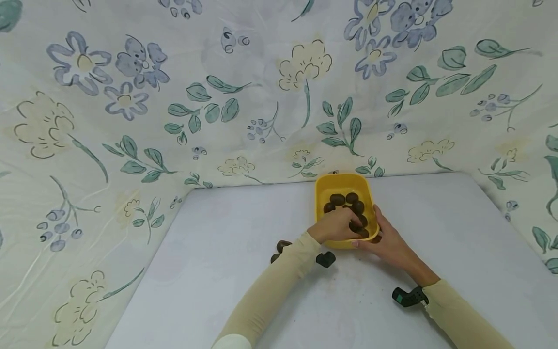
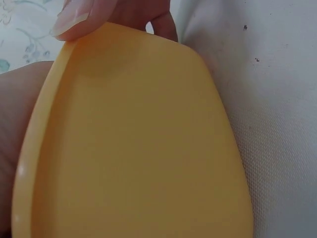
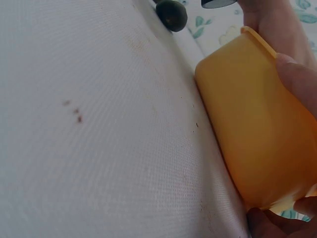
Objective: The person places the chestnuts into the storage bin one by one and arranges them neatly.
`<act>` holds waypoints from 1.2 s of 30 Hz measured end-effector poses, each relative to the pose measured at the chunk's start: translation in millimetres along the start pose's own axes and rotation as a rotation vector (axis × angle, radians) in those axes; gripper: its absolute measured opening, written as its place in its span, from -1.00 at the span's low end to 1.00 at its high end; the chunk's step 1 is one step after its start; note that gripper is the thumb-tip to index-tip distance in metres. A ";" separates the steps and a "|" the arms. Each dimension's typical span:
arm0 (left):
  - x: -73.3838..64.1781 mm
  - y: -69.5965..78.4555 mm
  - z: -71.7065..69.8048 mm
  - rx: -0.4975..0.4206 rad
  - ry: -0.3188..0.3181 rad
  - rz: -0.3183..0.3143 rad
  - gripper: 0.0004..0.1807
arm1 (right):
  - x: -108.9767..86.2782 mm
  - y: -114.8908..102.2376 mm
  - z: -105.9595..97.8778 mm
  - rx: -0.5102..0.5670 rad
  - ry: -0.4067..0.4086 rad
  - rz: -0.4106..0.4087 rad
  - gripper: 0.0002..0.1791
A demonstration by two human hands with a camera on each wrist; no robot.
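A yellow container stands near the back of the white table, holding several dark brown, egg-sized round objects whose kind I cannot tell. My left hand reaches over the front rim into it, fingers bent down among the objects; the fingertips are hidden, so a grip is not visible. My right hand grips the container's front right corner. In the right wrist view its thumb lies over the rim, with fingers under the base. The left wrist view is mostly filled by the yellow wall.
More dark round objects lie on the table to the left, partly behind the left sleeve. A floral-patterned sheet rises behind the table. Small black devices are strapped to both wrists.
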State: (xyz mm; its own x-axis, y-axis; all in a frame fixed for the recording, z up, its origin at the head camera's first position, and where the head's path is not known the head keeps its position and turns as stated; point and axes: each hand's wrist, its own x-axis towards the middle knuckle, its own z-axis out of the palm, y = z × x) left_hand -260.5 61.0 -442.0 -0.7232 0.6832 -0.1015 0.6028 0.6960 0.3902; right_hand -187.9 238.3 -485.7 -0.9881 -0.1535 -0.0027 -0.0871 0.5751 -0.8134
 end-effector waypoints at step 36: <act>-102.9 -63.4 -50.8 -0.333 0.281 -0.175 -0.62 | -0.5 -1.2 1.3 0.005 0.002 0.022 0.47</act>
State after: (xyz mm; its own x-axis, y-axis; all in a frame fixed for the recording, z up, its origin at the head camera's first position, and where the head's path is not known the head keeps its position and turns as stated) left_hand -241.4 -64.7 -409.8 -0.8953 0.4435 0.0417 0.3557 0.6554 0.6663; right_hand -187.1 236.6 -485.5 -0.9900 -0.1393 -0.0200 -0.0643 0.5741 -0.8163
